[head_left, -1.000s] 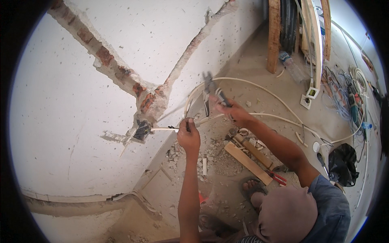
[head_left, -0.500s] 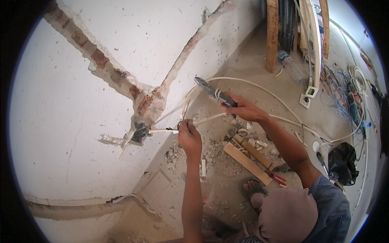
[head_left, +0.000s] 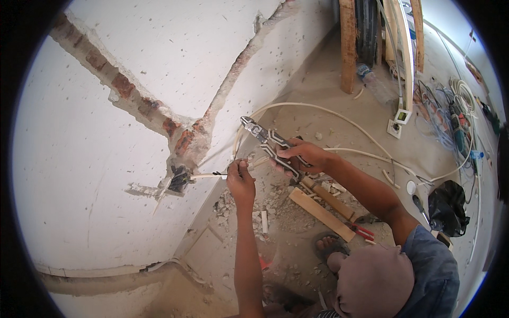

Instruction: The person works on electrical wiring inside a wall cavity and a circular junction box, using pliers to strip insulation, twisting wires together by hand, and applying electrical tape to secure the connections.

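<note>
My left hand [head_left: 241,180] is closed, its fingers pinching a white cable [head_left: 204,176] beside the wall. That cable comes out of a broken-open hole [head_left: 179,180] where dark wires bunch up. A short black piece shows on the cable just before my fingertips. In my right hand [head_left: 305,155] are combination pliers [head_left: 260,133] with black-and-grey handles. The handles stand spread apart, and the jaws point up and left, above my left hand and apart from the cable. A longer white cable [head_left: 318,107] loops behind both hands; my left fingers hide where it ends.
Rubble [head_left: 286,212] covers the floor below my hands, with a wooden board [head_left: 321,214] and red-handled pliers [head_left: 363,232]. To the right lie a black plastic bag [head_left: 449,208], coiled cable [head_left: 464,95], a power tool [head_left: 458,130] and a plastic bottle [head_left: 374,82]. Chased grooves [head_left: 119,82] run up the wall.
My right hand has turned the pliers and brought them lower and left; their spread handles now show. My left hand keeps its pinch on the cable, with little movement.
</note>
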Motion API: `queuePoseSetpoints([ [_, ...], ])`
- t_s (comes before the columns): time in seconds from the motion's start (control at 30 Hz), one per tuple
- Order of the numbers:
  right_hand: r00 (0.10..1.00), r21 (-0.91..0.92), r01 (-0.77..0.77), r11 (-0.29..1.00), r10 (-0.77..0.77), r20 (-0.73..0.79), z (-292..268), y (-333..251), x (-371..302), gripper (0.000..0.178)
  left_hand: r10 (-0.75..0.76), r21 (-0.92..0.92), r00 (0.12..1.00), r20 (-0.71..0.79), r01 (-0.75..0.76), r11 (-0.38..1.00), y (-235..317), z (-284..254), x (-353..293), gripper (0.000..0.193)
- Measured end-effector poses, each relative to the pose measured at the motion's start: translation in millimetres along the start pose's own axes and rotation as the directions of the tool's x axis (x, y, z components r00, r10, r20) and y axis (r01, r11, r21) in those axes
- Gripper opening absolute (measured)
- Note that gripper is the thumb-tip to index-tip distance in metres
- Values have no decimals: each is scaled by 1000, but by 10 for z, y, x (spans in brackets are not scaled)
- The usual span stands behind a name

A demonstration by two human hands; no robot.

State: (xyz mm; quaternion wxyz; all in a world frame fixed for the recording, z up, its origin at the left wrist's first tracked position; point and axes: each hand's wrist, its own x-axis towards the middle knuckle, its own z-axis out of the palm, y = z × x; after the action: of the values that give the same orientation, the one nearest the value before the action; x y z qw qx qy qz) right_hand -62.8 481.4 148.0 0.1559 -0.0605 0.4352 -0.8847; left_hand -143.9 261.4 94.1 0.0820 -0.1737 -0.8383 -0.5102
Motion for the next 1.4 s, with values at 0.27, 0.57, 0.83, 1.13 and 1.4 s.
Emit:
queuePoseSetpoints([
  [0.27, 940, -899, -104, 426, -254, -229, 27, 25, 73, 25, 0, 14, 1000, -10, 0, 1000, -35, 11, -1, 25],
  [0.57, 880, -948, -153, -278, -474, -3, 31, 289, 289, 38, 122, 6, 989, -82, -122, 993, -142, 73, 2, 27],
  [0.83, 878, -911, -101, -401, -466, 108, 69, 431, 366, 41, 109, 3, 989, -100, -109, 994, -166, 101, -27, 24],
  [1.13, 857, -933, -17, -361, -485, 172, 95, 439, 342, 36, 174, 25, 974, -147, -172, 985, -250, 143, -43, 24],
  [1.4, 857, -935, -13, -356, -486, 173, 40, 492, 379, 32, 159, 34, 980, -121, -156, 987, -275, 140, -35, 21],
])
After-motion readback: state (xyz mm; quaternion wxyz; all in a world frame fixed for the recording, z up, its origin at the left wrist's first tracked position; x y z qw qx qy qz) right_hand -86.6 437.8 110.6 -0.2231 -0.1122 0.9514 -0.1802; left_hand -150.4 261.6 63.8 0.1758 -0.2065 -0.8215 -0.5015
